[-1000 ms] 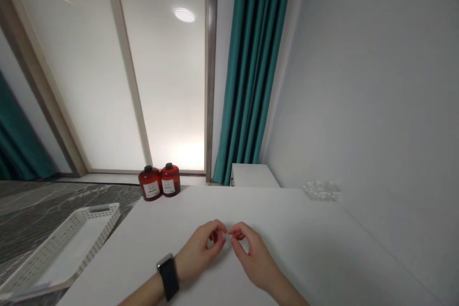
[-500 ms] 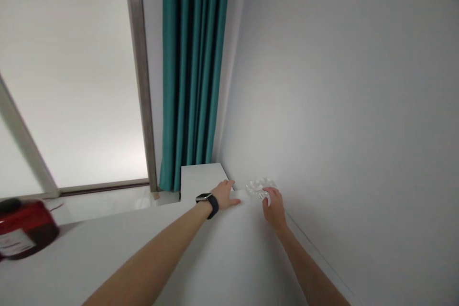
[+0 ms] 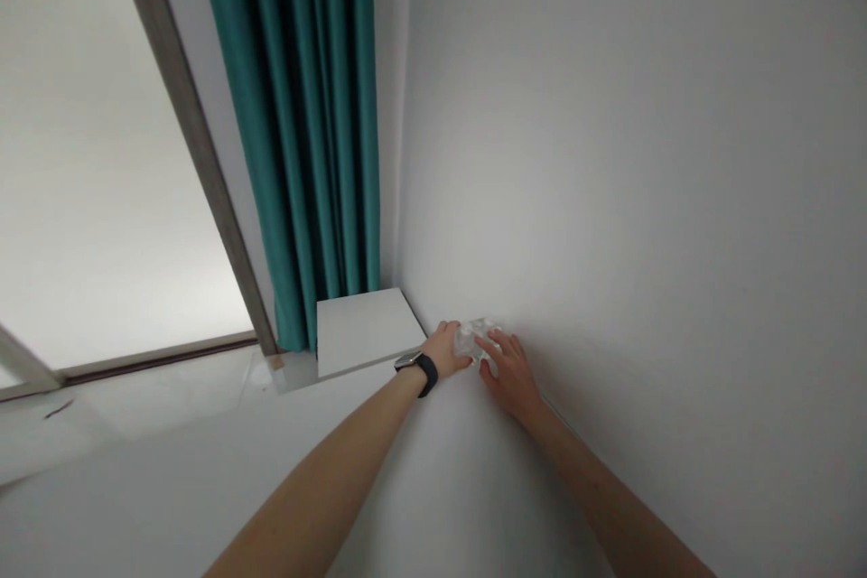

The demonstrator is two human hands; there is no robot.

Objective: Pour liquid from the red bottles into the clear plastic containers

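The clear dish point(image 3: 469, 340) lies right of the left hand point(image 3: 444, 354), left of the right hand point(image 3: 509, 372); both half-curled, grip unclear.

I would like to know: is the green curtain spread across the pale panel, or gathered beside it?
Gathered: the green curtain hangs in deep, close folds beside the pale panel, whose visible part is uncovered.

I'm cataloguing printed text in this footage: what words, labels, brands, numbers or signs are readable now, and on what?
None can be read.
Silver-cased watch with a black strap: any display is too small and tilted to read.
Clear, glass-like object between the left hand and right hand: no legible marking, partly covered.
White rectangular cabinet and teal pleated curtain: no lettering visible.
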